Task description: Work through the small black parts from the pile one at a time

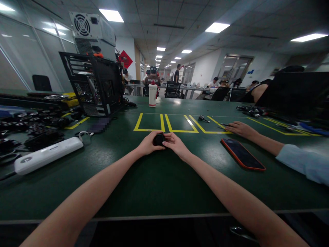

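Between my two hands, over the green table (123, 185), is a small black rounded object (159, 139); its exact kind is too dark to make out. My left hand (149, 142) wraps round its left side, thumb below and fingers above. From the right, my right hand (176, 144) pinches its edge with the fingertips. Just beyond my hands, yellow tape outlines (147, 130) mark the table top. A small black and silver part (204, 119) lies by the tape further right.
A co-worker's hand (240, 129) rests at right, near an orange-edged phone (243, 154). At left are a white power strip (50, 154), dark parts (42, 137) and an open computer case (100, 85). A white bottle (152, 95) stands at the back.
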Demonstrator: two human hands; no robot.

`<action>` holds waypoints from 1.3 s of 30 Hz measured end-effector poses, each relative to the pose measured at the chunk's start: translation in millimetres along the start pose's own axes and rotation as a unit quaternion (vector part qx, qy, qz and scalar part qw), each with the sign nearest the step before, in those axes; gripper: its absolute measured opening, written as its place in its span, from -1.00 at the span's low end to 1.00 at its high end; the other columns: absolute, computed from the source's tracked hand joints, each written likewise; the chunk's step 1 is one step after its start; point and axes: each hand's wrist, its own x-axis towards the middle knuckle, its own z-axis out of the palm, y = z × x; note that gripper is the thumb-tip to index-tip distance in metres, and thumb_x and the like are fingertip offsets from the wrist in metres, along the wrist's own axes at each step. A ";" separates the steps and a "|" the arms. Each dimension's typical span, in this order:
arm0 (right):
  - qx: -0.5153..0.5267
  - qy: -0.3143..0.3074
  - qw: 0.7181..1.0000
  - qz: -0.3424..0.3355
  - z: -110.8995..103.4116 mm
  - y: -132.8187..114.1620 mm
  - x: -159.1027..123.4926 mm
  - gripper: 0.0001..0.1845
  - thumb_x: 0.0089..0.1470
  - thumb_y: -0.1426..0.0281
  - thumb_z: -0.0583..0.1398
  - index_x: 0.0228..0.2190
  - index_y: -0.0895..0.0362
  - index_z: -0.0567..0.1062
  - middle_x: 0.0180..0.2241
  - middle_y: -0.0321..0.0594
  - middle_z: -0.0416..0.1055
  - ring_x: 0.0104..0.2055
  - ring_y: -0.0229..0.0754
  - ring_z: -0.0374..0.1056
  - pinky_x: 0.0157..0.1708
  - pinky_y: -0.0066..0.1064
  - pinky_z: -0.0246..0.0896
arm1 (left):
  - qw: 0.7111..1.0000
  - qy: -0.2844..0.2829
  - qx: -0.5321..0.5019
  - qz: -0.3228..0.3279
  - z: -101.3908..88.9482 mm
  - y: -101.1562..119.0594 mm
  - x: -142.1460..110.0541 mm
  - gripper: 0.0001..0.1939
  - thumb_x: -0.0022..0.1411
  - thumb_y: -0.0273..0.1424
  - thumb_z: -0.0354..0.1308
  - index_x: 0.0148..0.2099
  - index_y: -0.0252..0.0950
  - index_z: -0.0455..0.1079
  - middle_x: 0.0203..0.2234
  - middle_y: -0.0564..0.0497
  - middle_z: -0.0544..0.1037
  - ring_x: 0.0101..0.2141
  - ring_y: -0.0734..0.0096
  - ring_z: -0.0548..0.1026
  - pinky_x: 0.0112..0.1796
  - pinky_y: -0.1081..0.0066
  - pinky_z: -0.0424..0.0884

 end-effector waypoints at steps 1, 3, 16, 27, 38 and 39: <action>-0.006 0.006 1.000 -0.003 0.4 -0.1 -0.3 -0.68 -0.16 0.31 0.22 -0.28 0.09 0.35 -0.26 -0.26 0.36 -0.16 -0.23 0.28 -0.12 -0.31 0.15 | 1.000 0.001 0.000 -0.001 0.1 0.0 0.0 -0.35 -0.12 -0.28 0.26 0.03 -0.26 0.12 -0.09 -0.09 0.32 -0.07 0.22 0.30 -0.07 0.21 0.24; -0.029 0.031 0.999 -0.007 1.2 0.6 0.9 -0.74 -0.12 0.24 0.17 -0.34 0.10 0.38 -0.32 -0.27 0.36 -0.20 -0.24 0.28 -0.13 -0.30 0.15 | 1.000 0.000 -0.001 -0.004 0.1 0.1 -0.1 -0.34 -0.12 -0.27 0.26 0.03 -0.25 0.12 -0.08 -0.09 0.31 -0.07 0.22 0.30 -0.06 0.20 0.23; -0.030 0.014 0.999 0.025 -0.9 -3.2 0.8 -0.64 -0.17 0.33 0.22 -0.23 0.12 0.39 -0.21 -0.22 0.36 -0.13 -0.18 0.28 -0.07 -0.23 0.13 | 1.000 -0.002 0.001 0.001 -0.8 -0.4 -0.3 -0.36 -0.11 -0.28 0.25 0.03 -0.23 0.12 -0.08 -0.08 0.31 -0.07 0.22 0.30 -0.06 0.19 0.23; 0.012 0.058 0.997 0.049 0.5 6.3 8.6 -0.66 -0.16 0.25 0.21 -0.28 0.11 0.39 -0.33 -0.24 0.40 -0.24 -0.21 0.31 -0.15 -0.27 0.19 | 1.000 0.004 0.004 0.000 1.8 -2.9 0.2 -0.34 -0.13 -0.27 0.26 0.03 -0.23 0.11 -0.07 -0.07 0.31 -0.05 0.22 0.29 -0.04 0.19 0.22; 0.045 -0.018 0.998 0.042 -5.4 -3.0 -0.2 -0.60 -0.26 0.37 0.28 -0.28 0.09 0.36 -0.27 -0.23 0.40 -0.17 -0.20 0.31 -0.11 -0.24 0.17 | 1.000 -0.001 0.003 0.002 -0.2 -1.7 -0.2 -0.35 -0.11 -0.27 0.25 0.03 -0.23 0.11 -0.08 -0.07 0.31 -0.06 0.22 0.30 -0.06 0.20 0.24; 0.041 -0.012 0.998 0.045 -4.6 -3.3 -0.4 -0.62 -0.24 0.34 0.27 -0.29 0.09 0.36 -0.27 -0.22 0.39 -0.17 -0.19 0.31 -0.12 -0.24 0.18 | 1.000 -0.002 0.002 0.002 -0.3 -1.4 -0.2 -0.35 -0.11 -0.27 0.25 0.03 -0.23 0.11 -0.08 -0.07 0.31 -0.06 0.22 0.30 -0.06 0.20 0.24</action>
